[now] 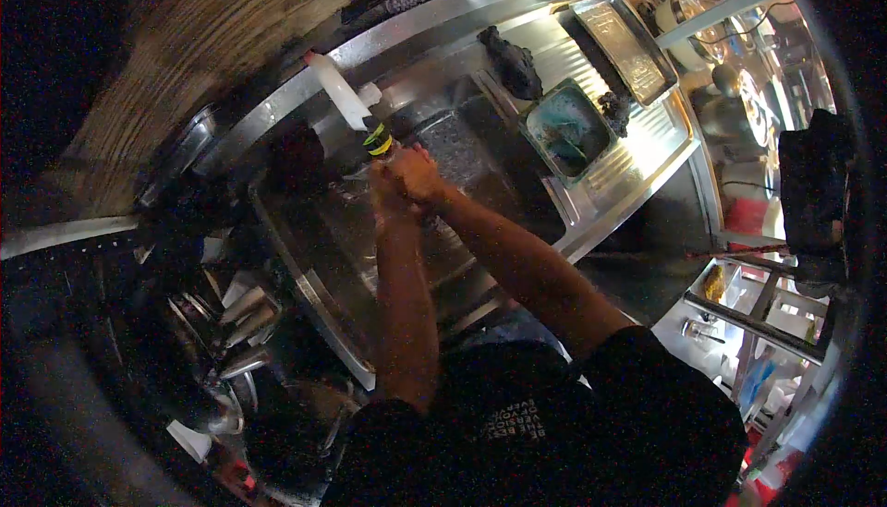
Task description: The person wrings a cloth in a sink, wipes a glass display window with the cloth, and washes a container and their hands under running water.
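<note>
My left hand (388,182) and my right hand (419,175) are pressed together above a metal sink basin (314,299). The right hand's fingers are bent round the left hand. Motion blurs the left hand, and its fingers are mostly hidden. Just beyond them is the end of a white spout-like tube (340,91), with a black and yellow-green band (377,139) nearest my hands. Whether anything small lies between my palms cannot be seen. The basin's bottom looks wet and shiny.
Right of the basin, a ribbed drainboard (651,149) bears a square container (565,128) with greenish contents, a dark crumpled cloth (511,62) and a metal tray (624,50). Metal pans and utensils (245,313) crowd the lower left. Shelving (758,322) stands at right.
</note>
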Demonstrator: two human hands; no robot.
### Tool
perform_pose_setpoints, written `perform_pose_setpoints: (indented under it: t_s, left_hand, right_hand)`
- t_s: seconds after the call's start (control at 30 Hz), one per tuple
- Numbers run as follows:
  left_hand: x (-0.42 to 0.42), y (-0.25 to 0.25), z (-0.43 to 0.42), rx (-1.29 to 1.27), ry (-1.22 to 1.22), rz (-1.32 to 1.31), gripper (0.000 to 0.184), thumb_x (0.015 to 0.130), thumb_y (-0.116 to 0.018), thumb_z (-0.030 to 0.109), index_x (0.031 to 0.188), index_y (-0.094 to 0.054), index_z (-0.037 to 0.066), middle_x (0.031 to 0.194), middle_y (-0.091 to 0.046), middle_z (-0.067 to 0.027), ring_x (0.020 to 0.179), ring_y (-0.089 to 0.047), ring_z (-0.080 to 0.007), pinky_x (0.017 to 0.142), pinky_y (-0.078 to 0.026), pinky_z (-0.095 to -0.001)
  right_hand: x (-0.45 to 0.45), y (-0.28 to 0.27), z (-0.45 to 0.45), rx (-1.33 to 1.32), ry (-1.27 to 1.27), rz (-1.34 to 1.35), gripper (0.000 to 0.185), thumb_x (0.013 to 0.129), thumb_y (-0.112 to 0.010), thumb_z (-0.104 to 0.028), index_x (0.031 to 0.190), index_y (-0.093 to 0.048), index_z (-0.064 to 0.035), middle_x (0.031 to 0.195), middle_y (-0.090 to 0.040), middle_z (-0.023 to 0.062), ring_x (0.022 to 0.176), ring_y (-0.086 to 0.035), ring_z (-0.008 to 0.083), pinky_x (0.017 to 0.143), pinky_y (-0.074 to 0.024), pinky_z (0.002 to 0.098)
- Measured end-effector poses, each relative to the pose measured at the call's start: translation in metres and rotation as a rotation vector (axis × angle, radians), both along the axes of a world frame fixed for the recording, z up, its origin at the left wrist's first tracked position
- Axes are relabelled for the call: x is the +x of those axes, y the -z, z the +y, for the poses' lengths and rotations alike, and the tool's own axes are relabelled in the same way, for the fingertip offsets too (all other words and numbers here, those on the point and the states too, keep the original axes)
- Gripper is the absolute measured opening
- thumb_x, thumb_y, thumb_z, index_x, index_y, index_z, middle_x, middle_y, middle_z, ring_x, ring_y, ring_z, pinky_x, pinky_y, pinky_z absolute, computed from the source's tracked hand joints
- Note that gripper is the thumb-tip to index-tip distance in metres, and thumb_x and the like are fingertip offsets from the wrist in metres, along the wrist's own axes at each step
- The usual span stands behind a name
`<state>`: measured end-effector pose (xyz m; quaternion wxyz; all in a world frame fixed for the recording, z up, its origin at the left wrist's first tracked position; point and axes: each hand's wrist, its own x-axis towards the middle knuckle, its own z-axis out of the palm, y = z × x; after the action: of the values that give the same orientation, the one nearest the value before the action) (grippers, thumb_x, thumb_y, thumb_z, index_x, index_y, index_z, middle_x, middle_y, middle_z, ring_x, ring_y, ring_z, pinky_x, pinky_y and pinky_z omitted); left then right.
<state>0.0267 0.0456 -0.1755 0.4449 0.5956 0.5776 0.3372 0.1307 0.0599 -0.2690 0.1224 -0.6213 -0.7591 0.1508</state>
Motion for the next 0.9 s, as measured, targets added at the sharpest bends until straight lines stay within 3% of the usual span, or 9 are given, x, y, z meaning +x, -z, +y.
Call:
perform_pose_setpoints:
  t_s: [0.07, 0.1, 0.17, 0.27, 0.33, 0.5, 0.6, 0.67, 0.9]
  left_hand:
    - [-0.005, 0.001, 0.002, 0.004, 0.008, 0.018, 0.033, 0.101, -0.056, 0.03, 0.119, -0.061, 0.002, 0.105, -0.07, -0.0191, 0.099, -0.068, -0.0353, 0.086, -0.054, -0.0501]
    - [-0.006, 0.003, 0.001, 0.005, 0.023, 0.035, 0.033, 0.101, -0.056, 0.03, 0.119, -0.061, 0.002, 0.105, -0.07, -0.0193, 0.099, -0.068, -0.0356, 0.086, -0.054, -0.0503]
    - [-0.011, 0.007, -0.002, 0.003, 0.064, 0.06, 0.033, 0.101, -0.056, 0.03, 0.119, -0.061, 0.002, 0.106, -0.07, -0.0196, 0.099, -0.068, -0.036, 0.086, -0.054, -0.0507]
    - [-0.011, 0.006, -0.006, -0.002, 0.113, 0.095, 0.034, 0.101, -0.056, 0.03, 0.12, -0.061, 0.002, 0.106, -0.07, -0.0202, 0.099, -0.069, -0.0367, 0.086, -0.055, -0.0513]
    - [-0.009, 0.01, -0.008, 0.0, 0.137, 0.113, 0.034, 0.101, -0.055, 0.03, 0.12, -0.061, 0.002, 0.106, -0.07, -0.0206, 0.1, -0.069, -0.0371, 0.086, -0.055, -0.0516]
    - [-0.002, 0.017, 0.0, 0.006, 0.16, 0.184, 0.035, 0.101, -0.054, 0.03, 0.121, -0.061, 0.002, 0.107, -0.071, -0.0215, 0.1, -0.069, -0.0382, 0.086, -0.055, -0.0526]
    - [0.007, 0.016, 0.011, 0.018, 0.185, 0.272, 0.035, 0.102, -0.054, 0.03, 0.121, -0.061, 0.002, 0.107, -0.071, -0.0221, 0.101, -0.069, -0.0389, 0.086, -0.055, -0.0532]
    - [0.02, 0.015, 0.025, 0.016, 0.23, 0.359, 0.035, 0.102, -0.054, 0.03, 0.122, -0.061, 0.002, 0.108, -0.071, -0.0225, 0.101, -0.069, -0.0393, 0.086, -0.055, -0.0536]
    - [0.044, 0.014, 0.054, -0.056, 0.438, 0.609, 0.036, 0.102, -0.053, 0.03, 0.123, -0.061, 0.002, 0.109, -0.071, -0.0238, 0.102, -0.07, -0.0409, 0.086, -0.055, -0.0549]
  right_hand:
    - [-0.016, 0.0, -0.004, -0.068, 0.237, 0.648, 0.044, 0.094, -0.059, -0.046, 0.107, -0.069, -0.0058, 0.09, -0.073, 0.0099, 0.075, -0.069, 0.0284, 0.066, -0.0525, 0.043]
    - [-0.035, -0.055, -0.018, -0.214, 0.405, 1.233, 0.045, 0.095, -0.059, -0.048, 0.106, -0.069, -0.0055, 0.089, -0.072, 0.0073, 0.076, -0.069, 0.0262, 0.068, -0.0525, 0.0412]
    - [-0.044, -0.087, -0.035, -0.326, 0.518, 1.72, 0.045, 0.1, -0.054, -0.047, 0.111, -0.068, -0.0053, 0.097, -0.07, 0.0102, 0.087, -0.068, 0.0293, 0.079, -0.0516, 0.0425]
    - [-0.049, -0.065, -0.044, -0.118, 0.445, 1.378, 0.047, 0.107, -0.043, -0.042, 0.125, -0.065, -0.0049, 0.119, -0.067, 0.0207, 0.111, -0.064, 0.0389, 0.1, -0.0482, 0.0472]
    - [-0.055, -0.046, -0.043, 0.147, 0.485, 1.053, 0.049, 0.107, -0.044, -0.043, 0.131, -0.061, -0.0036, 0.127, -0.064, 0.0197, 0.119, -0.06, 0.0367, 0.105, -0.045, 0.0448]
    - [-0.077, -0.231, -0.085, 0.103, 0.551, 1.291, 0.058, 0.103, -0.052, -0.04, 0.144, -0.047, 0.0011, 0.148, -0.046, 0.0224, 0.146, -0.035, 0.0356, 0.12, -0.0263, 0.0462]
    - [-0.093, -0.237, -0.123, 0.153, 0.342, 1.23, 0.054, 0.101, -0.056, -0.034, 0.144, -0.05, -0.0019, 0.156, -0.037, 0.0232, 0.151, -0.021, 0.0413, 0.123, -0.0169, 0.0523]
    - [-0.09, -0.236, -0.133, 0.202, 0.166, 1.073, 0.046, 0.099, -0.056, -0.03, 0.136, -0.057, -0.0029, 0.154, -0.04, 0.022, 0.148, -0.025, 0.0435, 0.123, -0.0165, 0.0555]
    - [-0.061, -0.261, -0.095, 0.332, -0.35, 0.761, 0.036, 0.09, -0.055, -0.027, 0.111, -0.07, -0.0021, 0.121, -0.065, 0.0199, 0.116, -0.058, 0.0414, 0.108, -0.0379, 0.0551]
